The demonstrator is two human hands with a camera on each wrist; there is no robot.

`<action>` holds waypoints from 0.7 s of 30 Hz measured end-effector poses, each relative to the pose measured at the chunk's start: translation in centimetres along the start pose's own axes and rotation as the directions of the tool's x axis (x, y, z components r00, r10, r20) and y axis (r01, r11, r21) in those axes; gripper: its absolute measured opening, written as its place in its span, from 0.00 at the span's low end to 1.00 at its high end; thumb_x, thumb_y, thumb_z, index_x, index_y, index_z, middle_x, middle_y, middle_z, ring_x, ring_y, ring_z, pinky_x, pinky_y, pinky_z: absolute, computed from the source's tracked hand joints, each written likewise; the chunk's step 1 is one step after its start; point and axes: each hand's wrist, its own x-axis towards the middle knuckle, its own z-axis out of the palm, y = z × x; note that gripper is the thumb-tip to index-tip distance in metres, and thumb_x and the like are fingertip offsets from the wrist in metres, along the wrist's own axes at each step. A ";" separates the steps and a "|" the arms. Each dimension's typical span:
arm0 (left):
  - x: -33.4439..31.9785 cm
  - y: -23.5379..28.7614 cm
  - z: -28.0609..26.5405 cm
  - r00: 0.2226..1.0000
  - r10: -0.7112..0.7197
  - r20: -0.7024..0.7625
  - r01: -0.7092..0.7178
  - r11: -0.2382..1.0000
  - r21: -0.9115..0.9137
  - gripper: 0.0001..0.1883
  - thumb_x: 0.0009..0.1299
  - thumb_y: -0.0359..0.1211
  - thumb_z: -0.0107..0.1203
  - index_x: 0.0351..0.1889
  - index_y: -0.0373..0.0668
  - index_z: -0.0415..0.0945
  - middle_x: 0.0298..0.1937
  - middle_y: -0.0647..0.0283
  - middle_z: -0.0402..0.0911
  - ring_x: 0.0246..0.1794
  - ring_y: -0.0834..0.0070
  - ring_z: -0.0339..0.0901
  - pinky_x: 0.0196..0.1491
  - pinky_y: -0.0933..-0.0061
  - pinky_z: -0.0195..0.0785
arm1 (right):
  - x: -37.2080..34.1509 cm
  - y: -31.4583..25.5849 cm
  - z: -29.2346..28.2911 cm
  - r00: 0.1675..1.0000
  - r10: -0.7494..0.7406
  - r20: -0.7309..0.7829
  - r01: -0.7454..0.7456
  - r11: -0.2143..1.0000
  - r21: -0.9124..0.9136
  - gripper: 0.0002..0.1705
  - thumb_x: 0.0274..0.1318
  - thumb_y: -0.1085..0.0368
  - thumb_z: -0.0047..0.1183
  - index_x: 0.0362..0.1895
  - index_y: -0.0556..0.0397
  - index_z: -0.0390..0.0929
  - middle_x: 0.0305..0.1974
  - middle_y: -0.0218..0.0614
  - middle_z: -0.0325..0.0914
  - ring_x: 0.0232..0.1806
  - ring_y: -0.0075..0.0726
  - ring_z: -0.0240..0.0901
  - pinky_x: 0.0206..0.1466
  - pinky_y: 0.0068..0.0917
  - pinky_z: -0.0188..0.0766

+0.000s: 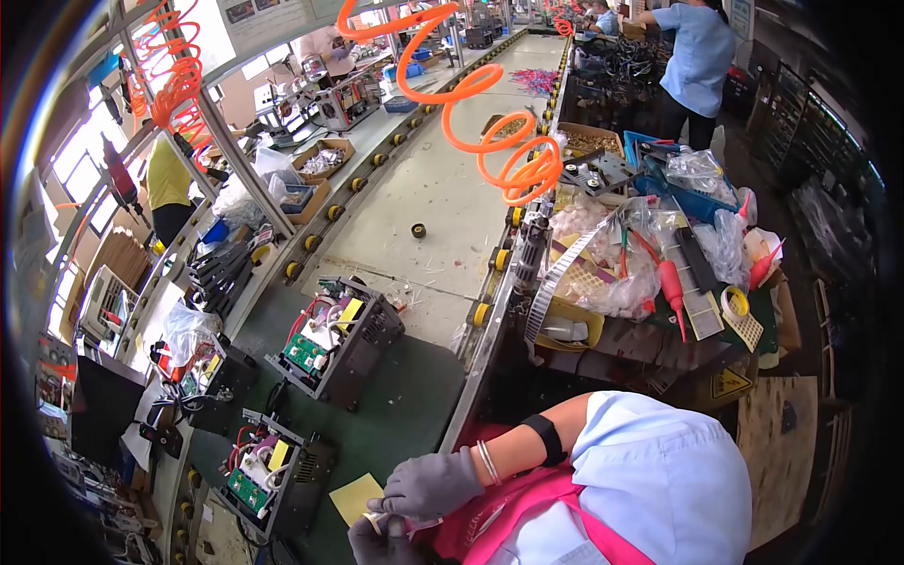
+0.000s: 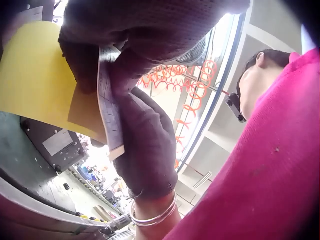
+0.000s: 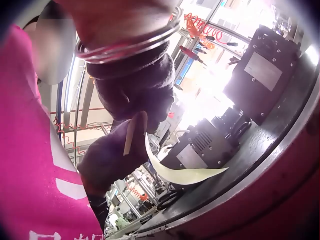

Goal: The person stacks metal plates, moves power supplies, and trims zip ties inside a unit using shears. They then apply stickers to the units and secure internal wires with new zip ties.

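Both hands wear dark grey gloves and meet low in the head view. A yellow sheet (image 1: 356,497) sticks out beyond the fingers. My right hand (image 1: 435,485), with bracelets at the wrist, pinches the folded strip (image 2: 110,95) along the sheet's edge. My left hand (image 1: 381,540) grips the same edge from the other side, and its fingers (image 2: 82,67) cover part of the yellow face. Dark lines mark the strip in the left wrist view. Seen from the right wrist, the yellow sheet (image 3: 185,174) bends in a curve.
Black-cased units with green circuit boards, one nearer (image 1: 273,471) and one farther (image 1: 339,339), stand on the dark green mat (image 1: 414,377). A third unit (image 1: 212,372) is at the left. Orange coiled hose (image 1: 461,89) hangs overhead. Cluttered parts and a red-handled tool (image 1: 670,287) lie right.
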 end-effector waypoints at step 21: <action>-0.3 1.7 0.4 0.995 0.074 -0.073 -0.092 0.955 -0.282 0.26 0.65 0.29 0.62 0.60 0.35 0.65 0.50 0.57 0.75 0.50 0.68 0.71 0.52 0.67 0.69 | 0.9 1.4 0.0 0.889 0.421 -0.177 -0.252 0.776 0.578 0.11 0.60 0.63 0.51 0.39 0.58 0.77 0.32 0.44 0.79 0.33 0.44 0.77 0.37 0.34 0.73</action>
